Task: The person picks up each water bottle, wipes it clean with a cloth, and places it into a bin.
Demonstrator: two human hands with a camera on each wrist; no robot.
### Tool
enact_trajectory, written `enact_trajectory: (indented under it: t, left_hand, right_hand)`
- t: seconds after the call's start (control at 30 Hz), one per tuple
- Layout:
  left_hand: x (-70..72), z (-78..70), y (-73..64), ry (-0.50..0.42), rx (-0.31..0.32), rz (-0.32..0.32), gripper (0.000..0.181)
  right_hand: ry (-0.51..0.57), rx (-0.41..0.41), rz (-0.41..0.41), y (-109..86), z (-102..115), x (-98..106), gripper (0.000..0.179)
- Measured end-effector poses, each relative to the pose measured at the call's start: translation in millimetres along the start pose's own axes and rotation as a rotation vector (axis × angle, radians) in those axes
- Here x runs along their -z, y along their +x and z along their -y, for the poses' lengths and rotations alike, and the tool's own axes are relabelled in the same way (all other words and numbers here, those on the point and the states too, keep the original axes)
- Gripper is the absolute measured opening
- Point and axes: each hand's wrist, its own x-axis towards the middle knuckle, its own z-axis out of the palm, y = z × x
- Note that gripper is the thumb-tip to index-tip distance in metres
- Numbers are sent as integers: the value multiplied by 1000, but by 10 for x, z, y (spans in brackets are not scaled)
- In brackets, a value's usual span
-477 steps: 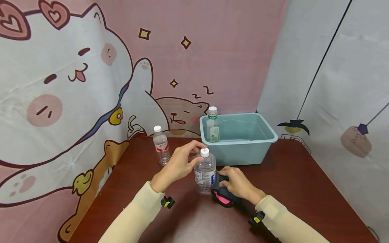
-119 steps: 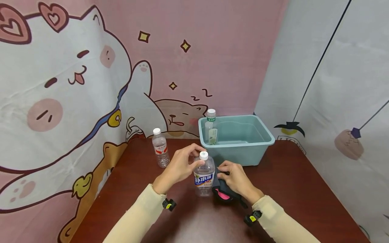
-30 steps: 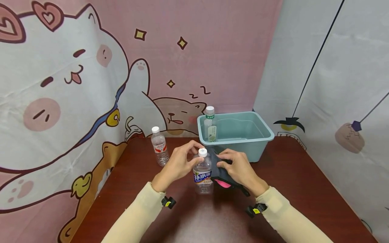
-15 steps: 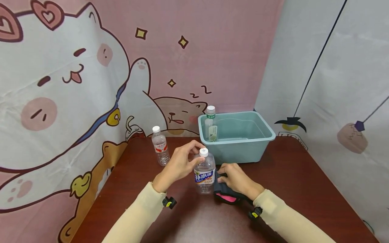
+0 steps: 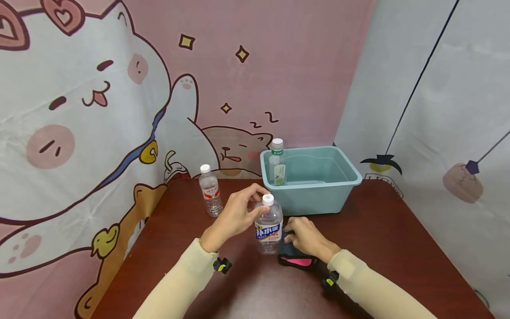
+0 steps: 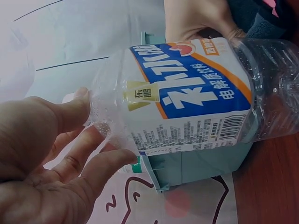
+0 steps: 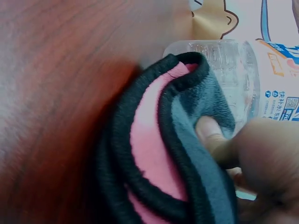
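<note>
My left hand (image 5: 238,212) holds the neck of a clear plastic bottle (image 5: 268,248) between thumb and fingers, just under its white cap. The bottle stands upright on the table and bears a blue, white and orange label, seen close in the left wrist view. Against the bottle's right side my right hand (image 5: 307,237) pinches a folded dark grey cloth (image 5: 296,251) with black edging. A pink inner side (image 7: 152,140) of the cloth shows in the right wrist view, where the thumb lies on the grey face. Some of the right fingers are hidden behind the cloth.
Behind the hands stands a light blue plastic tub (image 5: 314,199) with a green-labelled bottle (image 5: 277,166) upright at its left end. Another clear bottle (image 5: 210,195) with a red-and-white label stands at the back left of the brown table (image 5: 390,248).
Over the last second the right hand has moved the cloth down along the bottle's right side. The left hand keeps its hold. The bottle's label has turned since the earliest frame.
</note>
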Motion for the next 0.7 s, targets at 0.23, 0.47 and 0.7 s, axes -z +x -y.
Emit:
enact_trajectory:
  t: [0.23, 0.47, 0.7]
  left_hand:
    - [-15, 13, 16, 4, -9, -3, 39]
    - [5, 25, 3, -2, 1, 5, 41]
    - [22, 68, 0, -4, -14, -7, 41]
  right_hand:
    - [153, -86, -136, -72, -32, 14, 15]
    - [283, -120, -284, -45, 72, 176, 14]
    - [372, -108, -373, 109, 258, 455, 16]
